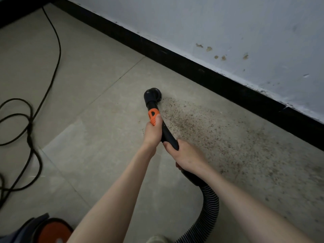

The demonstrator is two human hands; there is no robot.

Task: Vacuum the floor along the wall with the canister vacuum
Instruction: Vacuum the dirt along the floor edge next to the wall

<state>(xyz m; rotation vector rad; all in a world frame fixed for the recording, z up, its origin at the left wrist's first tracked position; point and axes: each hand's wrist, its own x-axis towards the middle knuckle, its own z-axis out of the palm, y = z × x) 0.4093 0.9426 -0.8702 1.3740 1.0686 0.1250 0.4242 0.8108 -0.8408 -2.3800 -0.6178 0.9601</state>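
A black vacuum wand with a round brush nozzle (152, 94) rests on the grey tile floor at the left end of a patch of brown crumbs and dust (219, 137) that runs along the wall. My left hand (152, 131) grips the wand just below its orange collar (152, 116). My right hand (185, 156) grips the curved black handle (168, 135) lower down. From the handle a ribbed black hose (209, 206) loops down to the bottom edge. The canister vacuum (50, 230), dark with an orange top, shows at the bottom left.
A black skirting board (201, 71) runs diagonally under the stained pale wall (228, 32). A black power cord (29, 120) lies in loose loops on the floor at the left. Bare tiles (91, 71) lie between the cord and the nozzle.
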